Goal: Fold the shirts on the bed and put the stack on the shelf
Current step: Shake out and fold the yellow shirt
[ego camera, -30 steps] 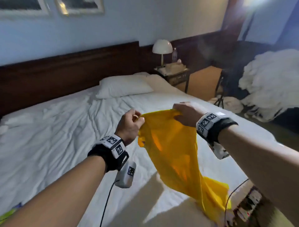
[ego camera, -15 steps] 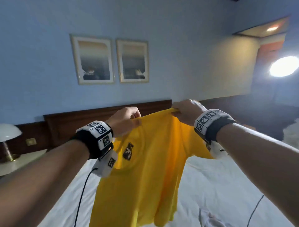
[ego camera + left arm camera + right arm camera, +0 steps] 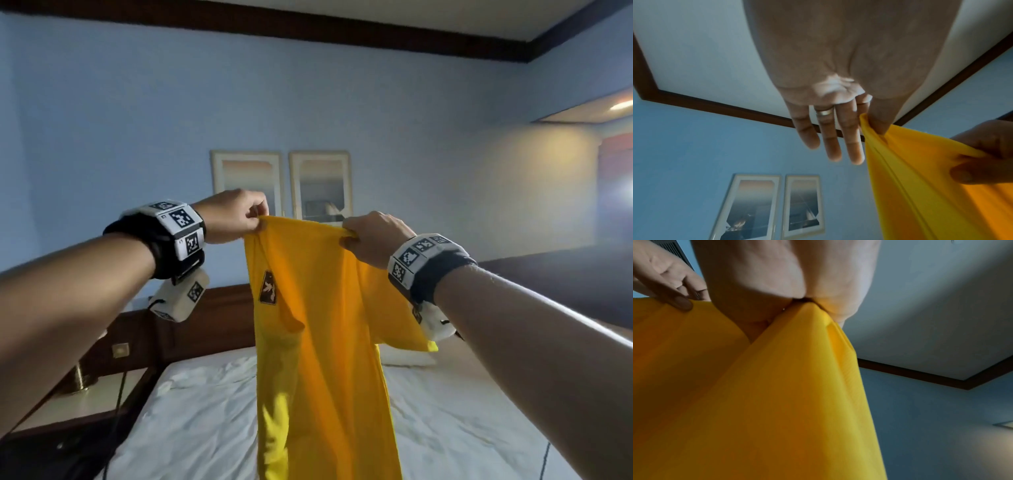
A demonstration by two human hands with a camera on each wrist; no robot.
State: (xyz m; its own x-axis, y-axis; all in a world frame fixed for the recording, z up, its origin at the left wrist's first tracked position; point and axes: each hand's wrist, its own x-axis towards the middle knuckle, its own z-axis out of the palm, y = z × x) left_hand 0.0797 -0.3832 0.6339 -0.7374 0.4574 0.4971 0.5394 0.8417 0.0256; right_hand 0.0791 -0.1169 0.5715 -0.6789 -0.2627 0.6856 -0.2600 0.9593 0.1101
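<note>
Left hand [image 3: 236, 216] pinches one top corner, right hand [image 3: 373, 238] clutches the other, and the yellow shirt [image 3: 322, 342] hangs mid-frame above the bed [image 3: 191, 411]. This looks like the shake-out; next, lay it flat for folding.

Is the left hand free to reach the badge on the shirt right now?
Probably not: the left hand pinches the shirt at its top edge, holding it up with the right hand. The badge hangs unobstructed just below.
</note>
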